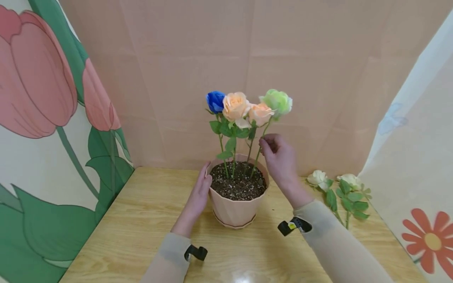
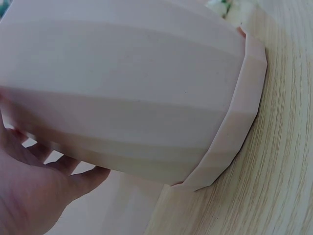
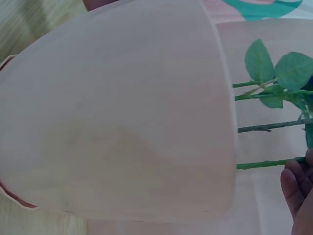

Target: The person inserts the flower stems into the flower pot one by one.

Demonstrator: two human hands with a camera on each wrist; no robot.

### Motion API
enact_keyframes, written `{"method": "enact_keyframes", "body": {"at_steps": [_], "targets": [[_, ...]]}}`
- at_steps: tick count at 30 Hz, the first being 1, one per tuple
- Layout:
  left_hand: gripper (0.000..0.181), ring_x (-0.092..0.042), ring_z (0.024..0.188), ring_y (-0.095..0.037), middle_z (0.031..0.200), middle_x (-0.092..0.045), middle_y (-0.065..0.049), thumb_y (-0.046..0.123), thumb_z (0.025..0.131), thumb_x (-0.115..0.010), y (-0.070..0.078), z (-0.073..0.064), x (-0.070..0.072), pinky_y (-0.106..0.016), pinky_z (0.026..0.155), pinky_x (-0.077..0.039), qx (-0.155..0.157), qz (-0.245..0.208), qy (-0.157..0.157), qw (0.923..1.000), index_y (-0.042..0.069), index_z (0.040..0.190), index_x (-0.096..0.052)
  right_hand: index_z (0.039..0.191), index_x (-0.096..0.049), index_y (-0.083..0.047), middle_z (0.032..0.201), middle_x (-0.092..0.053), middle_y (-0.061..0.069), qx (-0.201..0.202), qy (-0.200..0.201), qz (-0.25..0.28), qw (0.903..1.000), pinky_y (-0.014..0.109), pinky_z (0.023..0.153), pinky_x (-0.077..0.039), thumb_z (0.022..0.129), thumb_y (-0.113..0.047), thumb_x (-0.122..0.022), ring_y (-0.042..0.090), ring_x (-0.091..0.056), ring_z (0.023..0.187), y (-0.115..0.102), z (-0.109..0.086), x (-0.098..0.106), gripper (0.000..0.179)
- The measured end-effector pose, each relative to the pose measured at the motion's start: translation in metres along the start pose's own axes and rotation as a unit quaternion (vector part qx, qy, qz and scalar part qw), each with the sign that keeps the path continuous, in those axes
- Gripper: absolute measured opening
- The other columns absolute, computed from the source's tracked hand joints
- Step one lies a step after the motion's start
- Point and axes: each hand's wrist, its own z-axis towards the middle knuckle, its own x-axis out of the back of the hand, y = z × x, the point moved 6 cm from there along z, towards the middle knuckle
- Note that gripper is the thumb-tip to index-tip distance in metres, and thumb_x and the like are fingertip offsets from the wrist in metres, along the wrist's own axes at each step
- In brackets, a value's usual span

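A pink faceted flowerpot point(image 1: 236, 208) filled with dark soil point(image 1: 235, 190) stands on its saucer. Upright in it are a blue rose point(image 1: 215, 101), two peach roses point(image 1: 236, 106) and a pale green rose point(image 1: 278, 102). My right hand point(image 1: 282, 160) pinches the green rose's stem between thumb and fingers, above the pot's rim. In the right wrist view the fingertips point(image 3: 295, 169) meet that stem. My left hand point(image 1: 198, 192) lies against the pot's left side, its fingers extended along the wall; the left wrist view shows the thumb and fingers touching the pot.
Two white roses point(image 1: 348, 181) with leafy stems lie on the wooden table point(image 1: 155, 220) at the right. Behind the pot hangs a pink backdrop point(image 1: 191, 59). A tulip-printed panel point(image 1: 39, 78) stands at the left, and a flower-printed panel point(image 1: 414, 177) at the right.
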Motion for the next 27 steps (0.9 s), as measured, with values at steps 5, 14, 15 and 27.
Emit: {"method": "enact_keyframes", "body": {"at_steps": [5, 14, 15, 27], "targets": [[0.061, -0.015, 0.167, -0.036, 0.184, -0.015, -0.004, 0.043, 0.121, -0.032, 0.0, 0.001, 0.0, -0.068, 0.131, -0.012, -0.001, -0.002, 0.002, 1.0, 0.028, 0.179, -0.019, 0.118, -0.073, 0.0, 0.095, -0.075, 0.011, 0.014, -0.006, -0.012, 0.9998, 0.02, 0.065, -0.052, 0.111, -0.015, -0.068, 0.022, -0.069, 0.08, 0.002, -0.004, -0.005, 0.017], [0.062, -0.016, 0.167, -0.037, 0.184, -0.016, -0.003, 0.046, 0.121, -0.032, -0.001, 0.0, 0.001, -0.069, 0.131, -0.013, 0.003, 0.002, 0.002, 1.0, 0.03, 0.178, -0.019, 0.117, -0.072, 0.002, 0.091, -0.074, 0.012, 0.039, -0.003, -0.018, 0.9991, 0.02, 0.061, -0.05, 0.111, -0.009, -0.067, 0.023, -0.068, 0.076, 0.007, -0.01, -0.012, 0.014], [0.062, -0.016, 0.167, -0.037, 0.184, -0.016, -0.003, 0.047, 0.12, -0.032, -0.001, 0.001, 0.001, -0.069, 0.131, -0.013, 0.003, 0.004, 0.002, 1.0, 0.03, 0.178, -0.019, 0.116, -0.072, 0.002, 0.09, -0.074, 0.012, 0.043, -0.001, -0.021, 0.9988, 0.02, 0.062, -0.051, 0.111, -0.009, -0.067, 0.022, -0.068, 0.076, 0.008, -0.011, -0.012, 0.013], [0.061, -0.016, 0.167, -0.037, 0.184, -0.017, -0.004, 0.046, 0.121, -0.031, -0.002, 0.001, 0.001, -0.069, 0.131, -0.013, -0.002, 0.011, 0.004, 0.9999, 0.029, 0.178, -0.02, 0.119, -0.071, 0.004, 0.099, -0.076, 0.015, 0.049, 0.007, -0.034, 0.9982, 0.026, 0.066, -0.053, 0.113, -0.009, -0.064, 0.026, -0.071, 0.082, 0.013, -0.017, -0.014, 0.016]]}}
